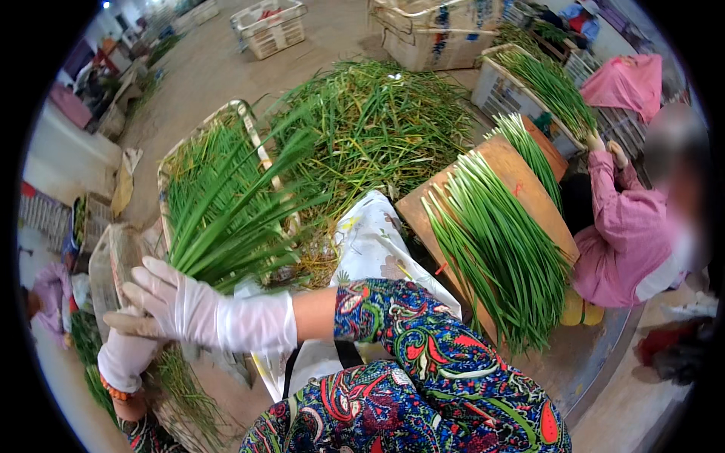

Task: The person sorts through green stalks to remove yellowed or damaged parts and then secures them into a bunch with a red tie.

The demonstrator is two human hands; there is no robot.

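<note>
A loose bunch of long green leaves, apparently garlic chives [226, 234], fans up and to the right from my two gloved hands. My left hand [132, 351], with an orange beaded bracelet at its wrist, is at the lower left, in line with the bunch's stem end. Its fingers are mostly hidden, but it seems closed round the stems. Across it reaches my right hand [177, 302] in a white glove, fingers stretched out and apart over the stem end. Just beyond stands a crate [245, 113] filled with more chives.
A large heap of leaves and yellowed trimmings [370, 121] lies ahead. To the right, neatly lined-up chives [498, 241] rest on a wooden board [411, 200]. A co-worker in pink [627, 234] reaches toward another full crate [521, 90]. White crates [272, 34] stand farther back.
</note>
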